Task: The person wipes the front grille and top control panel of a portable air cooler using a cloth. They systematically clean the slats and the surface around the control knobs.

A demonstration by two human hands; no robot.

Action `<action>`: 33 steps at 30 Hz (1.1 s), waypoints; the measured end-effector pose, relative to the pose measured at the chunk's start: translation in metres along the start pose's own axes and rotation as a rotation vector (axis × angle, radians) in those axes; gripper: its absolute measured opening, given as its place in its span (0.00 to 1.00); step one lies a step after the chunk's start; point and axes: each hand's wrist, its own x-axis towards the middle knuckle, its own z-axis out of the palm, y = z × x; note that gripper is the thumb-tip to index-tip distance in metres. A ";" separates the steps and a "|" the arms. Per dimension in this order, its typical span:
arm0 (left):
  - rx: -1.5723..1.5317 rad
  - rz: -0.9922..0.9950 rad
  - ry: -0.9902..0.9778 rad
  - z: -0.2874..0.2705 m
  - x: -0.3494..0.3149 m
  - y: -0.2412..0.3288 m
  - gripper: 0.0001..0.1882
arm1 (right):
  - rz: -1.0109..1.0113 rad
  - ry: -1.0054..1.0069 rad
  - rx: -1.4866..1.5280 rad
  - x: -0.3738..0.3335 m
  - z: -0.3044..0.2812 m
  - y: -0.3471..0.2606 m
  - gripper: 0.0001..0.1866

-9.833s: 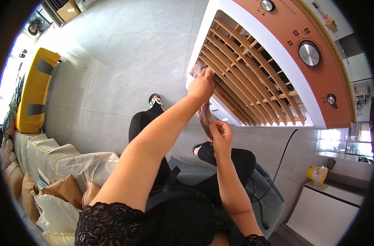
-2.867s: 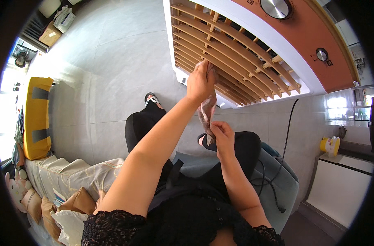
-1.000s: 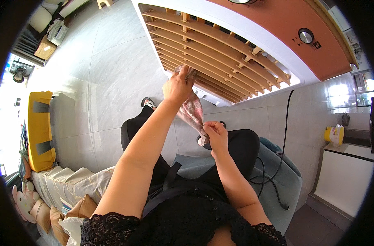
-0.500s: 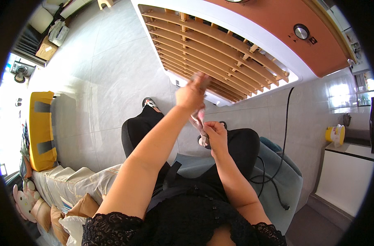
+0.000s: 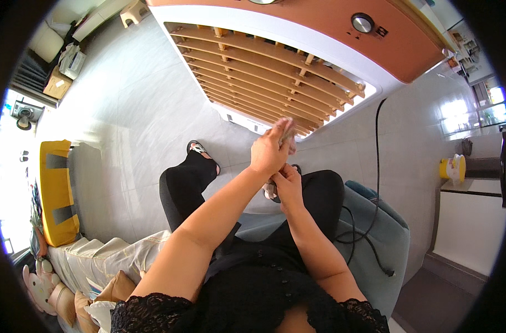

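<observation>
The left hand (image 5: pixel 269 152) is raised before the slatted wooden grille of the white-and-orange cooler (image 5: pixel 264 77), its fingers pinching what looks like a blurred, pale crumpled cloth (image 5: pixel 289 135). Just below, the right hand (image 5: pixel 288 186) is clenched on the cloth's lower end, above the knees.
</observation>
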 end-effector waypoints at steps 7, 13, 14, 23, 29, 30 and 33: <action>0.241 -0.090 -0.054 0.022 0.024 0.040 0.32 | -0.015 0.063 -0.032 -0.003 -0.007 -0.007 0.04; 0.322 -0.071 -0.179 0.034 0.044 0.047 0.38 | 0.008 0.096 -0.025 -0.005 -0.015 -0.009 0.04; 0.311 -0.107 -0.200 0.034 0.044 0.048 0.38 | 0.023 0.105 -0.009 -0.007 -0.013 -0.013 0.04; 0.307 0.235 -0.169 0.038 0.024 0.030 0.26 | -0.006 0.062 -0.028 -0.004 0.001 -0.002 0.04; 0.333 0.180 -0.313 0.017 0.027 0.041 0.28 | 0.033 -0.021 -0.061 -0.005 -0.005 0.016 0.03; 0.343 0.131 -0.343 0.010 0.028 0.040 0.30 | 0.036 -0.013 -0.088 -0.009 -0.004 0.013 0.04; 0.302 0.062 -0.386 -0.001 0.013 0.018 0.31 | 0.033 -0.017 -0.130 -0.010 0.000 0.006 0.05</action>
